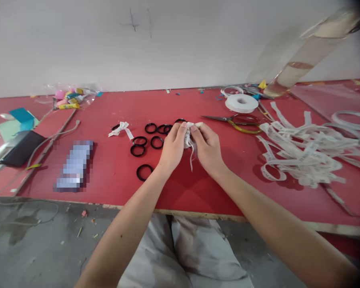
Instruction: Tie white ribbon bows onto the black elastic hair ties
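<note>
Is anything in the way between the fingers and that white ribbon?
No, nothing that I can see. The left hand and right hand both pinch the white ribbon. The black rings and scissors lie nearby on the table, not in between.

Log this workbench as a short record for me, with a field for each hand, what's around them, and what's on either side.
Left hand: pinching a white printed strip
Right hand: pinching the same strip, beside the left
Near the hands: loose black rings, mostly left of the hands
Further left: a white bow by a black ring; a pixelated slab
Right side: scissors, white spool, heap of printed ribbon
Surface: red tabletop
</note>
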A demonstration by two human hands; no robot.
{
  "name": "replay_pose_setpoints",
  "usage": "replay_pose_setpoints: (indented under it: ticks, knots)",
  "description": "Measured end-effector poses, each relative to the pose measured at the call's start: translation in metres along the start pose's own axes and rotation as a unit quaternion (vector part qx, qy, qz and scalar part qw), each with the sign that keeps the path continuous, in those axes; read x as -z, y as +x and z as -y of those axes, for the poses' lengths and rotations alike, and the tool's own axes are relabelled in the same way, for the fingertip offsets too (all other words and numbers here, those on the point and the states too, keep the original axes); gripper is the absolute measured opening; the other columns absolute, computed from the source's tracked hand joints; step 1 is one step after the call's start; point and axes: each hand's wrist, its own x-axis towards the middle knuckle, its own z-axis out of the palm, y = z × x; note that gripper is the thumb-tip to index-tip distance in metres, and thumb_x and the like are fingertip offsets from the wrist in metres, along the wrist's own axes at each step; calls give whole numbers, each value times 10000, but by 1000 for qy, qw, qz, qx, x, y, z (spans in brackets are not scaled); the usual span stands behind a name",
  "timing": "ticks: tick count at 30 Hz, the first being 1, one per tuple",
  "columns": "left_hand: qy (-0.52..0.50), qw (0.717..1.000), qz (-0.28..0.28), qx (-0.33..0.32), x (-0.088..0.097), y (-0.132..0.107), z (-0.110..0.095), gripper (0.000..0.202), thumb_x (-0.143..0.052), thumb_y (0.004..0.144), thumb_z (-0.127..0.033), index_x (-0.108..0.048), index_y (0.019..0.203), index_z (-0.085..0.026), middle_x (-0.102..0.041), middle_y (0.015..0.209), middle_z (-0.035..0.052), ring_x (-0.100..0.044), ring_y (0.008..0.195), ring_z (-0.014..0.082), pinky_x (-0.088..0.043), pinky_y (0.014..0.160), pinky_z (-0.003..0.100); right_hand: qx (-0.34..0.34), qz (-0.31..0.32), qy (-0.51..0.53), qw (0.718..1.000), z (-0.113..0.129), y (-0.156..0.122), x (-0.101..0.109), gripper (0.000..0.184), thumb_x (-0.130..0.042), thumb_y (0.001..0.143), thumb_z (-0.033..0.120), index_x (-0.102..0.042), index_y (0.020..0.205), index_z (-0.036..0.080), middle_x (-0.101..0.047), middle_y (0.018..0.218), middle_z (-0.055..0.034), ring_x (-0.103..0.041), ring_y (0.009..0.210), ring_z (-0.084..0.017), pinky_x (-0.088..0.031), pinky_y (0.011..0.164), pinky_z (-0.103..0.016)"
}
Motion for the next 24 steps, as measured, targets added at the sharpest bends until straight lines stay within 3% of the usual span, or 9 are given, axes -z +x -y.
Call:
replay_pose_setpoints:
  ticks: [24]
  knots:
    - [17,1000,13,10,0,0,-1,273,-482,966,-342,-445,742,-192,-400,643,-58,-378,568,60,-347,553,181,-4,-3,-13,1000,-2,0,0,385,-556,916,530,-500,710,209,-428,609,53,-386,554,-89,-330,517,-235]
